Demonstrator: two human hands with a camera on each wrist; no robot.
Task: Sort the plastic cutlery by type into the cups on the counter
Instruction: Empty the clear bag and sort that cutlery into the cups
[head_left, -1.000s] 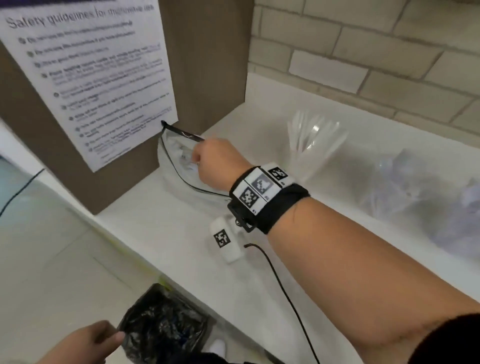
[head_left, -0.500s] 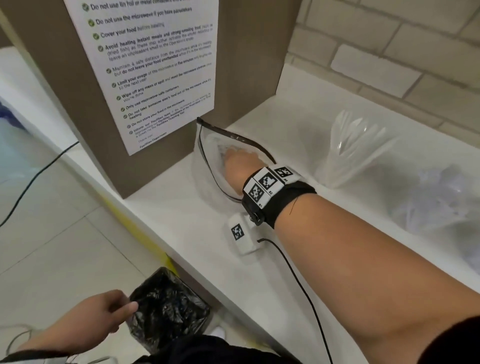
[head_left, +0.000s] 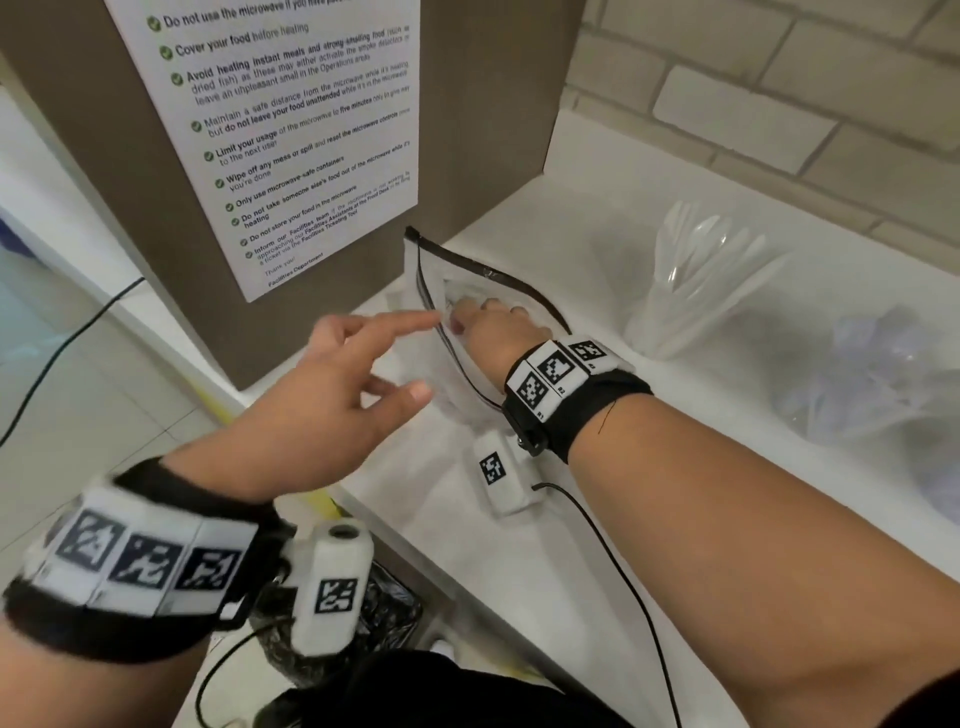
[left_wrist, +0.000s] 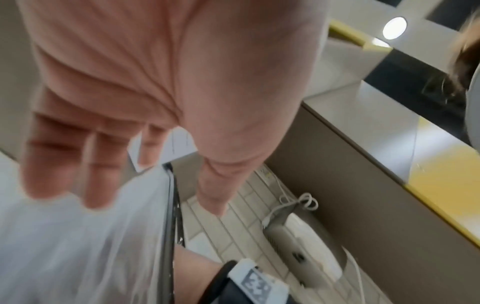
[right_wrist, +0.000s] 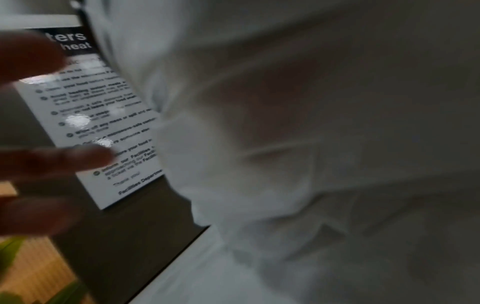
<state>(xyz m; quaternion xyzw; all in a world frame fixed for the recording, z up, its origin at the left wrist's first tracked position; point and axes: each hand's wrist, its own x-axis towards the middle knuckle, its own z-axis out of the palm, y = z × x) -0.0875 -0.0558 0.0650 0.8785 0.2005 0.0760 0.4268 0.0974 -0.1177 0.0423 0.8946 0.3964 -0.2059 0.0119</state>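
Currently my right hand (head_left: 493, 332) is inside the zip pouch (head_left: 457, 291), frame centre; its grip I cannot tell. Left hand (head_left: 332, 395) hovers spread, empty. Risk: the unbraced pouch drags toward the counter edge (head_left: 395, 514).

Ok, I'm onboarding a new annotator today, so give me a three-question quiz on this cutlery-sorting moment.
1. True or false: the right hand is inside the zip pouch.
2. The left hand is: A) gripping the pouch, B) open beside its mouth, C) holding a fork.
3. What does the clear cup on the counter hold?

Key: 1 true. 2 B. 3 clear plastic cutlery standing upright; type too hazy to tell.
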